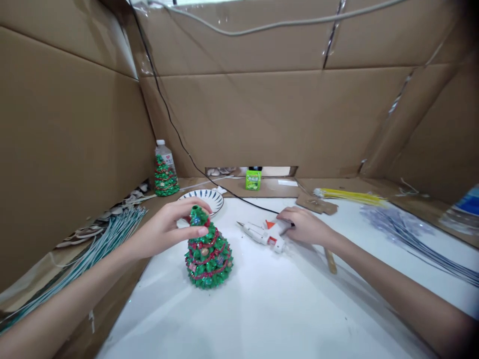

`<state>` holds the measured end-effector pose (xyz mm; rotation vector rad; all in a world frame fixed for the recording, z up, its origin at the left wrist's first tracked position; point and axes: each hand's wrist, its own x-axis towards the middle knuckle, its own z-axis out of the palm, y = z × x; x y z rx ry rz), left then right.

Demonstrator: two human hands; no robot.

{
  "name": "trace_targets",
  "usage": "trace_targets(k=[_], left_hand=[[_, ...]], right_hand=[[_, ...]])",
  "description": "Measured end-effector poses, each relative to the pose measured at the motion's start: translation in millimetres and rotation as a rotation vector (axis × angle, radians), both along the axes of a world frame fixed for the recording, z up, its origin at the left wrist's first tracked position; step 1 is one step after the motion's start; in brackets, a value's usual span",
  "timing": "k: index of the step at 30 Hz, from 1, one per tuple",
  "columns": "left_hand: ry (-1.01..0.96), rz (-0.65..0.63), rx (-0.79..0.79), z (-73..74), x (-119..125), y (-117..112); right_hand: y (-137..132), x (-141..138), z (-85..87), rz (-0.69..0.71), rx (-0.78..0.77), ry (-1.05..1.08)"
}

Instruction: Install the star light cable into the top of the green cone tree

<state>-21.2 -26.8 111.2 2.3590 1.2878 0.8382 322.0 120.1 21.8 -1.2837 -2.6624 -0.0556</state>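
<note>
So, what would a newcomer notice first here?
Probably the glittery green tree on the white table, left of centre, with the left hand around its top. Then the glue gun lying to its right, its handle at the right hand. Behind, at left, another tree stands by a bottle.

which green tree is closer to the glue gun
The front tree, left of the glue gun; the other tree stands farther back, in front of the clear bottle.
</note>
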Motion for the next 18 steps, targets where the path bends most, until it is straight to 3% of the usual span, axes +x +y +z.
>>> trace_targets(k=[4, 11, 18], left_hand=[[0.015, 0.017, 0.023, 0.6, -1.3, -1.0], [0.091, 0.002, 0.032, 0.8, -6.8, -1.3], [0.037, 0.028, 0.02, -3.3, 2.3, -10.5]], right_hand=[[25.8, 33.6, 4.1, -0.17, 0.105, -0.063], [80.1, 104.8, 2.7, -0.553, 0.103, -0.09], [136.4, 119.4, -5.9, -0.61, 0.114, -0.08]])
